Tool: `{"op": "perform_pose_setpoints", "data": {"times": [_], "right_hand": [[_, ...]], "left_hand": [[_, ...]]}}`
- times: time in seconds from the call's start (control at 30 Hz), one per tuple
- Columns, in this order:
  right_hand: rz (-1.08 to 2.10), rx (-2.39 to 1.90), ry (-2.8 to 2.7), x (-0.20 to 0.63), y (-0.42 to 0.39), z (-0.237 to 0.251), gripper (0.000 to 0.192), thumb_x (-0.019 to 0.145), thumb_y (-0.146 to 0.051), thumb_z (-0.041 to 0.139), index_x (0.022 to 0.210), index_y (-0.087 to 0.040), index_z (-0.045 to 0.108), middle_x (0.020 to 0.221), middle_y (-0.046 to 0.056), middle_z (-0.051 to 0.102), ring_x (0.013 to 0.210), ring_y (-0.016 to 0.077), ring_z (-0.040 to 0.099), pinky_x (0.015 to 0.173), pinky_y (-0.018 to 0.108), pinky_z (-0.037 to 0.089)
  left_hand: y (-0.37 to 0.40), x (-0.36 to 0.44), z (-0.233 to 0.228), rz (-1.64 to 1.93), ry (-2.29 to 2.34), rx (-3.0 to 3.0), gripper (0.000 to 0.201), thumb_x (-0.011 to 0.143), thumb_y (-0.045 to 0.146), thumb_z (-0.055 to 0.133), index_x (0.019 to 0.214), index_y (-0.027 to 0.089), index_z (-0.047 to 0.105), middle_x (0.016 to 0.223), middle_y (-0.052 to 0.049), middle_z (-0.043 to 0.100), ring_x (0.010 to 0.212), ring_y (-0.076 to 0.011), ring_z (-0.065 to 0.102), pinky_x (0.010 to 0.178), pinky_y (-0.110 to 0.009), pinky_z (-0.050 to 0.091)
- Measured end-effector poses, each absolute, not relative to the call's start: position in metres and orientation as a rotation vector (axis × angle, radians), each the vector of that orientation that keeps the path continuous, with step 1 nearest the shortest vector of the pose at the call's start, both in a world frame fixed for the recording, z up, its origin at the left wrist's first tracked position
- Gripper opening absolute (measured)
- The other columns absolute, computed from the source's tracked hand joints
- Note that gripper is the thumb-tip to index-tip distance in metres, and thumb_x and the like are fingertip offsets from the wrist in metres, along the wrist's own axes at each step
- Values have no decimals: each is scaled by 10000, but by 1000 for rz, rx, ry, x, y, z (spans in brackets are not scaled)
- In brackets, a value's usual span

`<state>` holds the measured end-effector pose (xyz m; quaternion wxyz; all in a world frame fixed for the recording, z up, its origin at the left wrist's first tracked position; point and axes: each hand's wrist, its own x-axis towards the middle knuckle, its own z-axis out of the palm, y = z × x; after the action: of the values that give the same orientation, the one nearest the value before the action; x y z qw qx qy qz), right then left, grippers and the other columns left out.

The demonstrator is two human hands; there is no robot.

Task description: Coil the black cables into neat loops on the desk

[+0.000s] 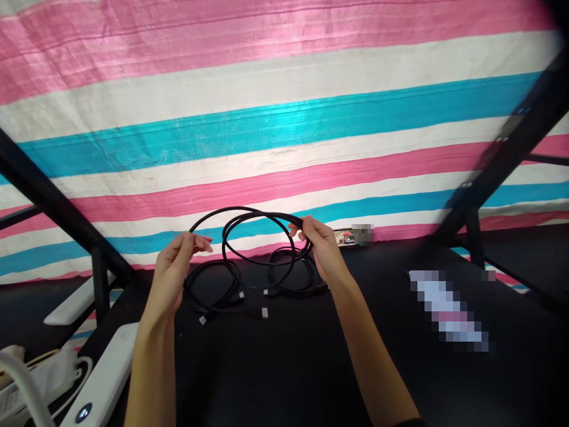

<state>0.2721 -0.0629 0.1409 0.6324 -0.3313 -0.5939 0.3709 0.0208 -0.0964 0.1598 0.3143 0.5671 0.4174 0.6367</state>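
Two hands hold one black cable [249, 237] up above a black table [311, 367]. Our left hand [175, 264] pinches the cable at the loop's nine o'clock between thumb and fingertips; our right hand [322, 246] is clenched around gathered strands at three o'clock. Held apart like this, the coil stays open, probably so the turns keep their shape and do not tangle. Loose ends with pale plugs [264, 311] hang to the table at six o'clock. A striped sheet [284, 118] of pink, white and blue fills the background. A white power strip [104, 379] lies at eight o'clock.
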Motion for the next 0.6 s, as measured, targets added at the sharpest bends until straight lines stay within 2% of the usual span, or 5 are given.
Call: {"op": "perform_pose_setpoints", "data": {"times": [0.1,0.23,0.33,0.5,0.6], "right_hand": [[906,-696,-1356,264,-63,139,424,869,-581,487,702,-214,618,760,27,625,804,173,594,793,303,438],[929,-689,-1319,258,-64,140,431,854,-586,509,666,-208,590,692,11,559,719,148,560,730,275,429],[942,-673,-1317,258,-66,142,418,877,-531,515,629,-200,579,608,-20,446,572,100,444,609,239,382],[1069,-629,-1330,259,-71,146,298,854,-458,590,1048,-249,676,609,-36,481,513,77,368,449,210,272],[1152,-596,-1337,259,-73,147,342,837,-449,614,1101,-240,674,611,-33,524,480,58,359,402,190,245]], "left_hand": [[-98,28,159,1581,1073,1519,335,828,495,583,684,194,562,924,-57,637,967,-200,594,809,-256,450],[-106,34,161,1415,991,1441,331,832,483,576,668,204,505,725,-35,626,629,-166,585,639,-278,460],[-110,36,164,1413,946,1402,338,832,460,583,642,202,478,651,-17,602,463,-122,491,504,-257,407],[-109,35,167,1475,892,1346,380,836,465,585,624,188,436,589,-1,592,358,-67,415,401,-215,324],[-108,31,167,1479,879,1329,392,828,472,595,632,181,421,570,2,603,324,-50,409,360,-187,294]]}}
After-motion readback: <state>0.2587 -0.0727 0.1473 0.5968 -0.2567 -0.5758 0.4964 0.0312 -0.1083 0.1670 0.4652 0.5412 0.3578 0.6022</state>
